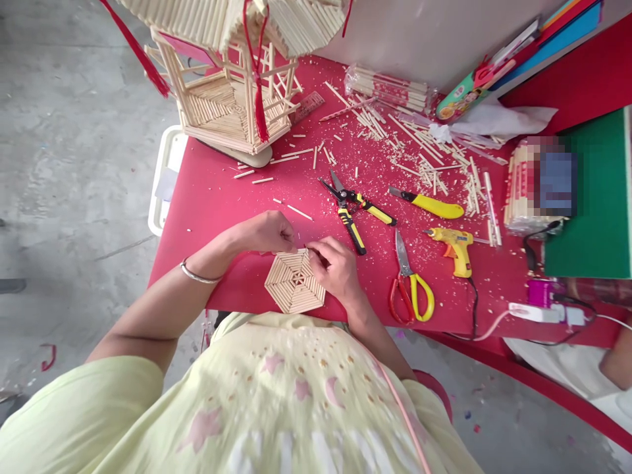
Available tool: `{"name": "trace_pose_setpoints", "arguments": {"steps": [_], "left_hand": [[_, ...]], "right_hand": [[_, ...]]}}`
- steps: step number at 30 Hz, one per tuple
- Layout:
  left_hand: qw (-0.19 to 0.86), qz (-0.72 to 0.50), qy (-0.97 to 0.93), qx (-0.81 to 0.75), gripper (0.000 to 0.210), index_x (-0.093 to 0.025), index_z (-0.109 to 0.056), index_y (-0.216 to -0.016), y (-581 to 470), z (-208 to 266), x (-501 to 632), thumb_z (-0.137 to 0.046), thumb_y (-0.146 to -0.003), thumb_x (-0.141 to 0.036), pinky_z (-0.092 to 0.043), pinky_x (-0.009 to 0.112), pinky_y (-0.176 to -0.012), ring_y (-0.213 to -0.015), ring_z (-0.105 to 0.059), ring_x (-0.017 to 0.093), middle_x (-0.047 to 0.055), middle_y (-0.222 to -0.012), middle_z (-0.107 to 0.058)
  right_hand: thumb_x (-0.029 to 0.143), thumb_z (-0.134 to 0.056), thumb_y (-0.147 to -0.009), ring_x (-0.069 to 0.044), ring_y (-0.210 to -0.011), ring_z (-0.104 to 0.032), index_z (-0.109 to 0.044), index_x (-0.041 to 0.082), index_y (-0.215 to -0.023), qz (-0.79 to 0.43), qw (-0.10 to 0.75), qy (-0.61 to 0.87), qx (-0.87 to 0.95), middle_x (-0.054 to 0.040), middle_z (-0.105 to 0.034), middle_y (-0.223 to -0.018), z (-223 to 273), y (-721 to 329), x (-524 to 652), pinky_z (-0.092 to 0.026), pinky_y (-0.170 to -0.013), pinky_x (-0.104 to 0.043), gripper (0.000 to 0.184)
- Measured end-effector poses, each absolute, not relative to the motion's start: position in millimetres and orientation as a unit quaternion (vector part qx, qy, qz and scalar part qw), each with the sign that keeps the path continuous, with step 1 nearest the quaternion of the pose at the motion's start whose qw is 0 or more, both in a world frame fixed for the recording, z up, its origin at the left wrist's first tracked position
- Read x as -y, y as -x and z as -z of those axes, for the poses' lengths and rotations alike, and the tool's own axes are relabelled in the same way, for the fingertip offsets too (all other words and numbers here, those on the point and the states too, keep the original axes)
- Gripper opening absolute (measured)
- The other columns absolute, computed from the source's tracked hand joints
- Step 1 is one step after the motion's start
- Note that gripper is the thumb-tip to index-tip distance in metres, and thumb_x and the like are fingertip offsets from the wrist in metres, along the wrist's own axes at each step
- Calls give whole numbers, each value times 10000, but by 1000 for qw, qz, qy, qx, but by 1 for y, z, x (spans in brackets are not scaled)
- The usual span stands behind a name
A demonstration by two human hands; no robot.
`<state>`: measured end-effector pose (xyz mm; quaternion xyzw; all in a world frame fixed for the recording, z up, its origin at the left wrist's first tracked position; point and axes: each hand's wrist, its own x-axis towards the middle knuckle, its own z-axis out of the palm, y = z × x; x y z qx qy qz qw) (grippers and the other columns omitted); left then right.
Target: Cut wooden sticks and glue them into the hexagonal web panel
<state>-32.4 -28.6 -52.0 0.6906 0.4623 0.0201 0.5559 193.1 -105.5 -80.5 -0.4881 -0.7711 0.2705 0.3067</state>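
Note:
A hexagonal panel of thin wooden sticks (291, 289), laid in rings like a web, lies at the table's front edge close to my body. My left hand (269, 232), with a bangle on its wrist, is curled closed just over the panel's far edge; what its fingers hold, if anything, is hidden. At the panel's upper right edge, my right hand (336, 266) has its thumb and fingers bent closed on the rim. One loose stick (299, 212) lies beyond my hands.
Pliers (349, 204), a yellow utility knife (434, 205), scissors (407, 289) and a yellow glue gun (457, 250) lie to the right. A stick-built pavilion (237, 99) with red tassels stands at the back left. Cut sticks and scraps (419, 145) cover the back right. Another person's arm (617, 355) shows at the right.

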Motion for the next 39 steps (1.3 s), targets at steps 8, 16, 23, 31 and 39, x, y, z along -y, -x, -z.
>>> {"name": "trace_pose_setpoints", "arguments": {"steps": [8, 16, 23, 31, 39], "left_hand": [[565, -8, -684, -462, 163, -158, -663, -591, 31, 48, 25, -683, -710, -267, -341, 215, -424, -416, -472, 88, -29, -463, -506], [569, -13, -674, -470, 150, -164, -659, -587, 31, 52, 27, -693, -700, -255, -330, 213, -412, -413, -477, 91, -26, -460, -505], [563, -15, -680, -470, 157, -168, -641, -589, 32, 53, 27, -681, -707, -263, -331, 217, -412, -408, -476, 93, -31, -455, -490], [564, -30, -686, -458, 126, -166, -686, -644, 34, 59, 28, -664, -723, -262, -307, 207, -421, -413, -458, 80, -42, -462, -487], [561, -32, -691, -456, 165, -167, -642, -593, 34, 57, 27, -671, -719, -268, -301, 215, -419, -418, -436, 82, -38, -452, -464]], "right_hand": [[186, -562, -975, -193, -934, -676, -728, 218, -1099, -267, 315, 479, 774, -57, -707, -992, 82, -194, 106, -551, -871, -327, 210], [190, -572, -967, -197, -926, -677, -732, 235, -1101, -266, 311, 483, 774, -53, -711, -986, 82, -193, 106, -558, -858, -332, 214], [189, -566, -971, -196, -924, -675, -731, 231, -1097, -269, 314, 482, 773, -55, -713, -987, 80, -193, 106, -555, -859, -337, 212], [189, -562, -970, -198, -928, -673, -731, 231, -1097, -268, 312, 482, 773, -55, -708, -985, 79, -193, 105, -557, -867, -339, 216], [191, -569, -967, -196, -932, -676, -733, 242, -1109, -271, 310, 488, 770, -53, -710, -995, 82, -194, 106, -560, -872, -334, 223]]}}
